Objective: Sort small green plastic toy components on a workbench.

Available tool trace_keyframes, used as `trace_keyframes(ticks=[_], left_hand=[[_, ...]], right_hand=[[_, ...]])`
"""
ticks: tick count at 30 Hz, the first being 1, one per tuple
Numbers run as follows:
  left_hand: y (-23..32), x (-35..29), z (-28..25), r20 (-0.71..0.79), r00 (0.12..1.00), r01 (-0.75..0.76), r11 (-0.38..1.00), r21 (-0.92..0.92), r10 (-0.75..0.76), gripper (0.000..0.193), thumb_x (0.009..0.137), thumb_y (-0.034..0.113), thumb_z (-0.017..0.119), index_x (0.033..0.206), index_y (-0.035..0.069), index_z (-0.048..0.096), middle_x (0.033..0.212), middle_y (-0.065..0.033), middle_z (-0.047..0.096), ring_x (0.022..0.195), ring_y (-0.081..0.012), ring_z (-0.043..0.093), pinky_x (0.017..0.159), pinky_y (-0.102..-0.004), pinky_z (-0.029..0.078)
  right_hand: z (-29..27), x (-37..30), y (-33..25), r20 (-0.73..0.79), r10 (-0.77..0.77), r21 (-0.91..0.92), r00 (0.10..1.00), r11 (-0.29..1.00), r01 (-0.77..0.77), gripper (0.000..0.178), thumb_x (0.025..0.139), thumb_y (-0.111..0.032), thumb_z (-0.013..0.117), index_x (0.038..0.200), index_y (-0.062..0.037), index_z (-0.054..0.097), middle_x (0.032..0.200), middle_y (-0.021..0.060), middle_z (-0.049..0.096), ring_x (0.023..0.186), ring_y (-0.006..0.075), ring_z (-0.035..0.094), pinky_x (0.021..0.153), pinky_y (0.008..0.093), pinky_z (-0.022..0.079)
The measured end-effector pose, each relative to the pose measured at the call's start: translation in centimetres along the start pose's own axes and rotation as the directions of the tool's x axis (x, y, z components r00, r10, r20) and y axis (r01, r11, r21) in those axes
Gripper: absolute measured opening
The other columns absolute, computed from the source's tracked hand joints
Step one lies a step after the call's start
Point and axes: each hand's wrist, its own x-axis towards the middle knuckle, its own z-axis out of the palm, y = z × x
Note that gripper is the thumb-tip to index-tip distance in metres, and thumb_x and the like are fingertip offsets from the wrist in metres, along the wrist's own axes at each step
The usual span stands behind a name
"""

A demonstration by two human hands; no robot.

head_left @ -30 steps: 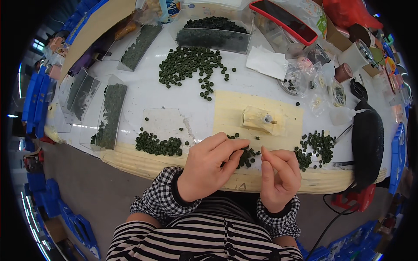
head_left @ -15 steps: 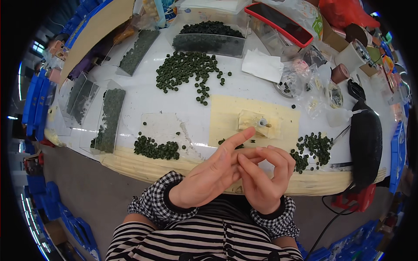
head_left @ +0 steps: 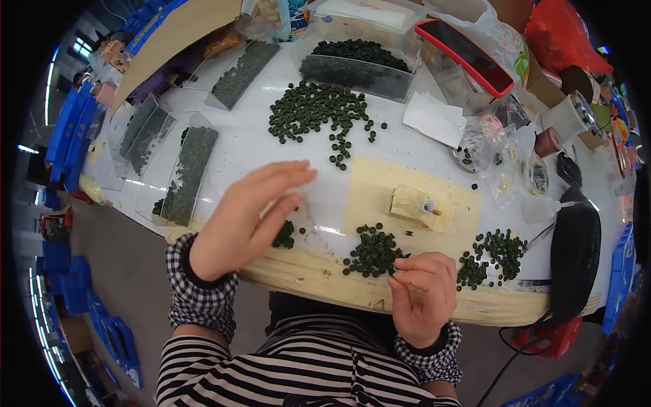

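Observation:
My left hand [head_left: 241, 220] hovers over the near left of the table, fingers stretched out and holding nothing. It partly hides a small pile of dark green round pieces [head_left: 285, 235]. My right hand [head_left: 427, 292] is at the front edge, thumb and fingertips pinched together; what they hold, if anything, is too small to make out. Right by those fingertips lies another heap of the green pieces [head_left: 373, 252]. Beyond it, a tape-wrapped block [head_left: 415, 207] with a short upright peg rests on a yellow sheet [head_left: 369, 178].
Farther back spreads a large scatter of green pieces [head_left: 312, 112] before a clear bin [head_left: 356, 78]. More clear bins [head_left: 190, 176] of pieces stand at left. At right are another pile [head_left: 505, 251], a white tissue [head_left: 434, 119], a red-cased phone [head_left: 468, 54] and a black padded object [head_left: 575, 251].
My hands, earlier together near the block, are now apart: the left moved left, the right slightly down. The heap beside my right hand now shows fully. The whole view has shifted a little.

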Motion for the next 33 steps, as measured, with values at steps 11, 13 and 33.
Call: trace_keyframes(ticks=[11, 13, 33], left_hand=[[-7.8, 1.8, -1.6, -0.063, 0.998, 0.032, 0.971, 0.237, -0.018, 0.029, 0.097, 0.001, 0.053, 0.124, 0.0, 0.063, 0.128, -0.0176, 0.062, 0.118, -0.0336, 0.059, 0.099, -0.0374, 0.048], [-7.6, 2.0, -2.5, -0.002, 0.999, 0.054, 0.984, 0.168, -0.054, 0.027, 0.097, 0.002, 0.053, 0.122, 0.0, 0.064, 0.119, -0.0165, 0.066, 0.111, -0.0318, 0.063, 0.094, -0.0358, 0.05], [-8.6, 0.7, -3.8, -0.029, 0.992, 0.127, 0.992, 0.007, -0.126, 0.032, 0.082, -0.003, 0.07, 0.114, 0.004, 0.07, 0.114, -0.0078, 0.065, 0.102, -0.0188, 0.061, 0.087, -0.0311, 0.049]], right_hand=[[0.2, 0.1, -0.2, 0.029, 0.034, 0.03, 0.999, 0.999, -0.035, 0.022, 0.072, 0.0, 0.081, 0.087, -0.0074, 0.066, 0.09, 0.0063, 0.07, 0.081, 0.0264, 0.062, 0.072, 0.0357, 0.051], [0.1, 0.1, -0.3, 0.043, 0.033, 0.025, 0.999, 0.999, -0.034, 0.022, 0.072, 0.0, 0.081, 0.087, -0.0073, 0.066, 0.09, 0.0063, 0.07, 0.081, 0.0263, 0.062, 0.072, 0.0358, 0.051], [-0.7, 0.3, -0.4, 0.161, 0.071, 0.026, 0.984, 0.997, -0.076, 0.026, 0.072, -0.002, 0.082, 0.09, -0.0086, 0.064, 0.095, 0.0055, 0.07, 0.085, 0.0273, 0.062, 0.076, 0.0394, 0.051]])
